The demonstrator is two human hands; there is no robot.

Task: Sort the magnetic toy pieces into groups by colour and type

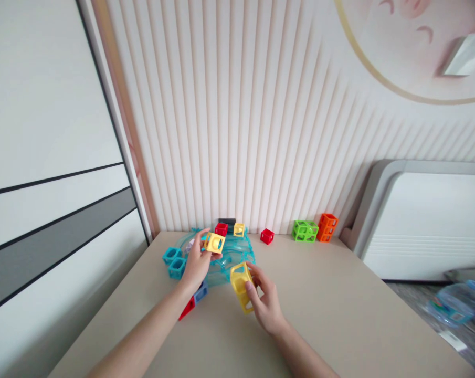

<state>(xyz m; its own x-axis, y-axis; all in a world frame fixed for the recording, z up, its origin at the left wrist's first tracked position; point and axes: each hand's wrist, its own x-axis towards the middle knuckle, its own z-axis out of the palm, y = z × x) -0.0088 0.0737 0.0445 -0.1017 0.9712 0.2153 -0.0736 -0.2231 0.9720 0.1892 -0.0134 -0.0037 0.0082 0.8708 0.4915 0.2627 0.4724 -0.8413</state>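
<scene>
Left hand (198, 266) holds a cube (215, 243), right hand (267, 304) a longer block (241, 284) (both yellow); the left forearm (154, 326) partly hides a blue block (201, 292).

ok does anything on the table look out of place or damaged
Nothing looks spilled or broken. Only the lone red open-sided cube stands out mildly: it sits apart, between the translucent teal pieces and the green cubes.

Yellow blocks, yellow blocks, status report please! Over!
Left hand holding yellow block. Right hand holding longer yellow piece; the two apart. Blue see-through plastic on table behind them.
</scene>
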